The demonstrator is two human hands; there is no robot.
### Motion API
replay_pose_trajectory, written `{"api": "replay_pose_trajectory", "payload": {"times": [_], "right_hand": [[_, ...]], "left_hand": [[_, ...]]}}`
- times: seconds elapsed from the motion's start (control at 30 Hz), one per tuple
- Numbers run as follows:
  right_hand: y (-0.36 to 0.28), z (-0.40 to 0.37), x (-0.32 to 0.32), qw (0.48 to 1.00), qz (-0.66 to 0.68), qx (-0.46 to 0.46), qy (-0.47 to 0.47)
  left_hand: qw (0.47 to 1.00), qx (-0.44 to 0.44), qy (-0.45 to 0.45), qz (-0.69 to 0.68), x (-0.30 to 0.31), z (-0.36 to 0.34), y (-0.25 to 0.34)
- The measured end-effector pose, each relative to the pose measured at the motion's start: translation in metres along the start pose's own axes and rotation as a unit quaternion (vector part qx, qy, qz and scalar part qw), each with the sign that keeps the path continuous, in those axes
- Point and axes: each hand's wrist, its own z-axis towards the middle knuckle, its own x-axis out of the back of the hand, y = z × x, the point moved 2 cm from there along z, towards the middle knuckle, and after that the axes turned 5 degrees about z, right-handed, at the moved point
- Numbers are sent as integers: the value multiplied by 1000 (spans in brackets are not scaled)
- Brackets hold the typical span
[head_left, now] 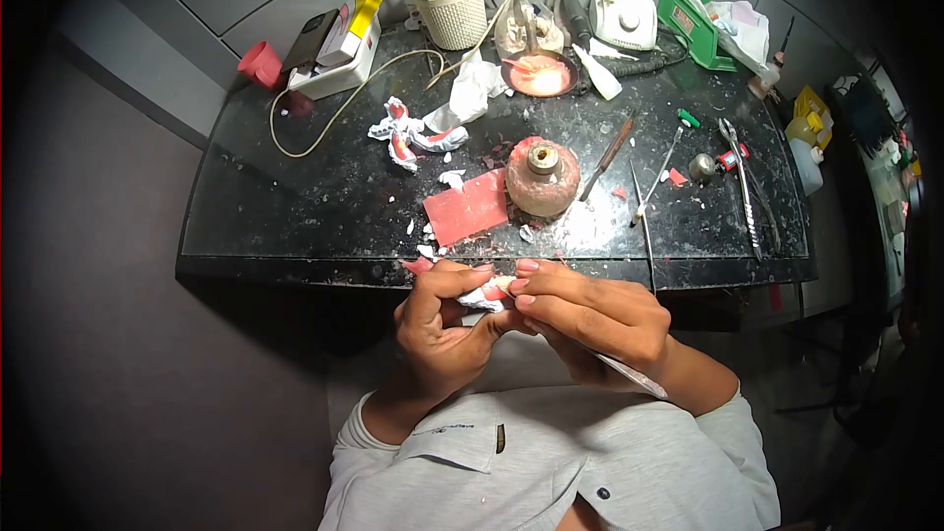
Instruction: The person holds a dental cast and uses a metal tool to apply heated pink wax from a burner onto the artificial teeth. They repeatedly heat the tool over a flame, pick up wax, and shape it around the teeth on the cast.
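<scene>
My left hand [442, 324] has its fingers closed around a small white plaster dental cast with pink wax [482, 299], just in front of the bench edge. My right hand [600, 320] is closed on a slim metal carving tool [634, 376], its handle sticking out below the palm toward the lower right. The tool's tip is hidden by the fingers, which meet the cast's right side. Beyond the hands lies a pink wax sheet [457, 212], touching or very near a round wax-smeared spirit burner [543, 192]. More white-and-pink cast pieces [403, 138] sit further back on the left.
Across the dark bench [295, 206] are plaster crumbs. A wax knife [610, 157], thin tools [657, 182] and long metal pliers or tweezers [739, 182] lie right. Behind stand a pan of pink wax [541, 79], a woven basket [452, 22], a white control unit [625, 18] and a green box [693, 28].
</scene>
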Motion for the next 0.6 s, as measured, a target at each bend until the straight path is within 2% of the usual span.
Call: {"api": "replay_pose_trajectory", "payload": {"times": [0.37,0.47,0.53,0.57,0.6], "right_hand": [[4,-3,-1,998,-50,35,-4],[6,-5,0,999,-35,16,10],[4,-5,1,999,-35,10,21],[4,-7,2,999,-7,-27,22],[4,-8,3,997,22,-63,23]], "left_hand": [[1000,-4,-18,5,2,-1,-1],[996,-55,-57,44,2,4,1],[998,-22,-47,-23,1,3,-5],[998,-20,-47,-23,-1,3,-5],[996,35,-42,-72,-2,4,-5]]}}
